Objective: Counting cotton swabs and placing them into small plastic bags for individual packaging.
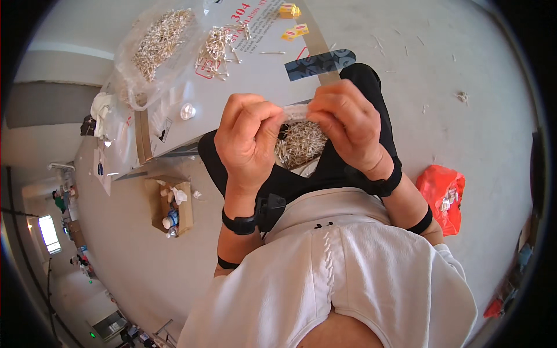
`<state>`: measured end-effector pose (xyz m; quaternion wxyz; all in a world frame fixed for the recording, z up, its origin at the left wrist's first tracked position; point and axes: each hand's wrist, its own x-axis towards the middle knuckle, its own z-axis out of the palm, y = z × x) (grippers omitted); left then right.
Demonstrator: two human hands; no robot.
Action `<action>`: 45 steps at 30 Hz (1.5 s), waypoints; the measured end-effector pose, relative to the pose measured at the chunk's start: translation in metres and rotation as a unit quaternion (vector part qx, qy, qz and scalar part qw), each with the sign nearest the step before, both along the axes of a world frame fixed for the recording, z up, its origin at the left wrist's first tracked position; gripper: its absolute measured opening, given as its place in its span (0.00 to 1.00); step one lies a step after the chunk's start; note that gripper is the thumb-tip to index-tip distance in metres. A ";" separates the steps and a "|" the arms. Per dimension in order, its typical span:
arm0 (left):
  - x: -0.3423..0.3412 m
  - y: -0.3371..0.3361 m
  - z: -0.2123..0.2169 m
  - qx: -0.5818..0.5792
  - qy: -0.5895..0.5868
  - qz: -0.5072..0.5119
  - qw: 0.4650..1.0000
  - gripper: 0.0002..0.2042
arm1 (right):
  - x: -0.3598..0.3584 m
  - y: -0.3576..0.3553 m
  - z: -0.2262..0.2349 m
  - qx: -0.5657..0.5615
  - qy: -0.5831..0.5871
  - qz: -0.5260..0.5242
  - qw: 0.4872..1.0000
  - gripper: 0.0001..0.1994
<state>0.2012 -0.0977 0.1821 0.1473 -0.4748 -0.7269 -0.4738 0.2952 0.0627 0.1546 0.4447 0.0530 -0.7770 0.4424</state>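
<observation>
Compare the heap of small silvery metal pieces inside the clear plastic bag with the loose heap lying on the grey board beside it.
The bagged heap of silvery metal pieces sits inside a crumpled clear plastic bag; the loose heap of silvery pieces lies bare on the grey board. The bagged heap looks larger and denser; the loose one is thinner, with single pieces scattered at its edge. The bagged heap lies farther to the person's left. Both look like the same kind of small, thin, shiny pieces.

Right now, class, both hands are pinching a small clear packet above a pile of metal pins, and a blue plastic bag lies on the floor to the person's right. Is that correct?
Not quite. The head view shows the plastic bag is orange-red, not blue. The rest holds: left hand and right hand pinch the small clear packet above the pile of metal pins.
</observation>
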 end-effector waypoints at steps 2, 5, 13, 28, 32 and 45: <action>0.005 0.002 -0.004 0.009 0.034 0.038 0.999 0.09 | 0.008 -0.003 -0.015 -0.326 -0.087 0.076 0.938 0.12; 0.007 -0.001 -0.015 0.019 0.087 0.044 0.995 0.09 | 0.007 0.019 -0.017 -0.602 -0.251 0.255 0.714 0.17; 0.014 0.000 -0.024 -0.003 0.115 -0.091 0.989 0.17 | -0.001 0.002 -0.012 -0.552 -0.166 0.276 0.769 0.13; 0.004 0.026 -0.016 0.029 -0.169 -0.131 0.976 0.17 | -0.009 -0.004 -0.040 -0.486 -0.110 0.281 0.821 0.16; 0.005 0.029 -0.018 0.039 -0.176 -0.130 0.975 0.16 | -0.009 -0.003 -0.041 -0.482 -0.093 0.284 0.824 0.17; 0.006 0.029 -0.022 0.038 -0.195 -0.129 0.971 0.16 | -0.007 -0.004 -0.042 -0.494 -0.103 0.272 0.819 0.15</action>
